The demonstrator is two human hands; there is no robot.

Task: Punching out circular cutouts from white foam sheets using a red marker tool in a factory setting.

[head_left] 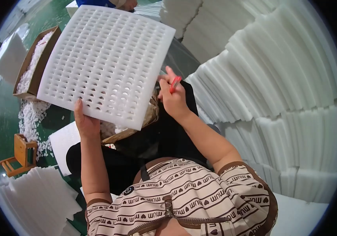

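A white foam sheet (105, 63) with rows of half-round cut-outs is held up, tilted, in front of me. My left hand (86, 122) grips its near edge, the thumb lying on top and the fingers hidden beneath. Beside the sheet's right edge, my right hand (174, 100) is closed around a small red tool (174, 84); its exact kind cannot be made out. Some of the right fingers point toward the sheet, and whether they touch it is unclear. Below the sheet, a brown cardboard box (137, 129) with white foam bits stands by my legs, partly covered.
Tall stacks of white foam sheets (263, 70) fill the right side. A long cardboard box (49, 51) of foam bits stands at the left, with spilled pieces (33, 118) near a small wooden chair (23, 151). More sheets (38, 196) lie lower left. Another person (128, 4) shows at the top.
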